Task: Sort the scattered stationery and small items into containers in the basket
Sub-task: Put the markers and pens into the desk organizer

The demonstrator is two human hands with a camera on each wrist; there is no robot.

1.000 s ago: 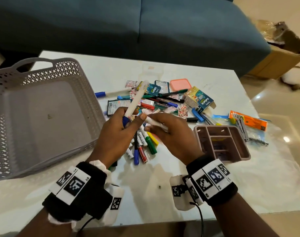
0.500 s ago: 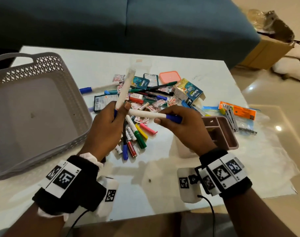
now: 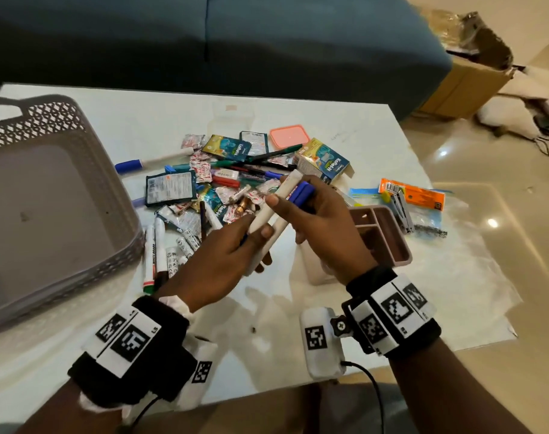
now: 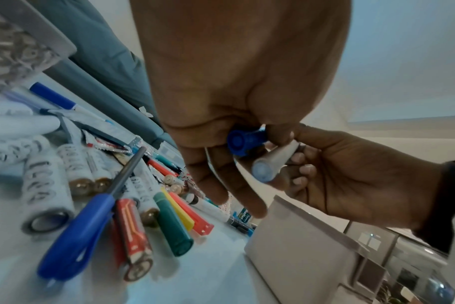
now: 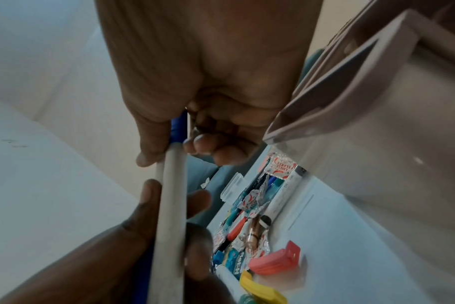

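Two white markers (image 3: 281,203) with blue caps (image 3: 303,194) lie side by side in the air over the pile. My left hand (image 3: 251,242) grips their lower ends, and in the left wrist view a blue cap (image 4: 238,142) shows under its curled fingers. My right hand (image 3: 298,214) pinches the upper, capped ends between thumb and fingers. In the right wrist view the white barrels (image 5: 170,205) run from my right hand (image 5: 169,152) down into the left. The grey lattice basket (image 3: 120,195) stands at the left with nothing in it.
Loose pens, markers, batteries, sachets and small boxes (image 3: 235,183) crowd the table's middle. A pink compartment organiser (image 3: 403,256) sits under my right hand. An orange packet and stapler (image 3: 404,198) lie farther right. A blue sofa (image 3: 267,42) runs behind the table.
My right hand swung its marker round beside the one in my left hand. Both markers now lie parallel, held by both hands, lower and farther right over the pile.
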